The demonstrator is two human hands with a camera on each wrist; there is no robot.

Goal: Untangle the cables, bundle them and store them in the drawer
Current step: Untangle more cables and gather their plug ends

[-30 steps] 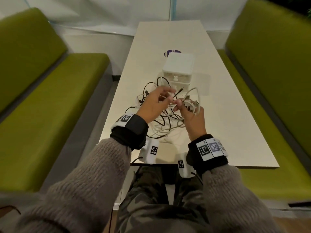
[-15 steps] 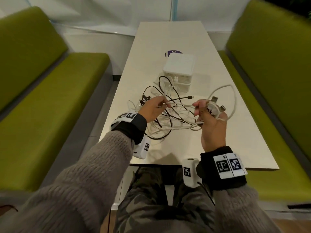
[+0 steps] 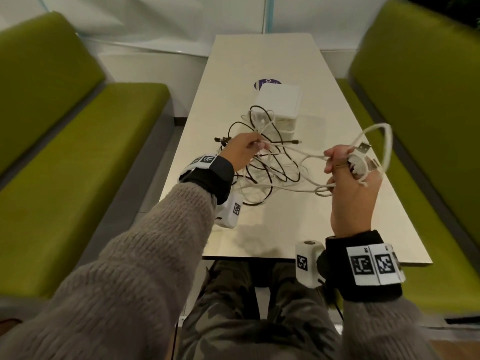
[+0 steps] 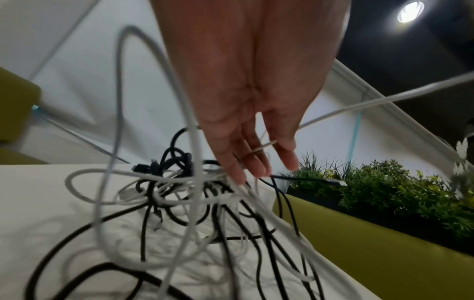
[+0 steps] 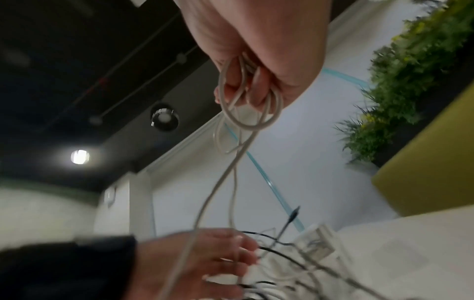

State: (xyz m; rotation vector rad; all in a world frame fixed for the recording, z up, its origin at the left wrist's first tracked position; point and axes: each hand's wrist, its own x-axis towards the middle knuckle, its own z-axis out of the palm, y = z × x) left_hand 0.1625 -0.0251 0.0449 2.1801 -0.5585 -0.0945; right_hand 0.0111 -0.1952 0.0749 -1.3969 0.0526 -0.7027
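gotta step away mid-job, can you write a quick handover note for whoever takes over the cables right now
Right hand: grips gathered loops of the white cable, raised above the table.
Left hand: pinches a thin white strand at the tangle.
The black and white cables are still knotted together on the table, in front of the white drawer box.
Done: one white cable partly pulled out and looped.
Left: free it fully, bundle it, untangle the others, store all in the drawer.

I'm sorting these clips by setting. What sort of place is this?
Probably a cafe or office break area with booth seating. A long narrow table stands between two green padded benches, and a planter of greenery runs behind one bench. Round ceiling lights shine from a dark ceiling.
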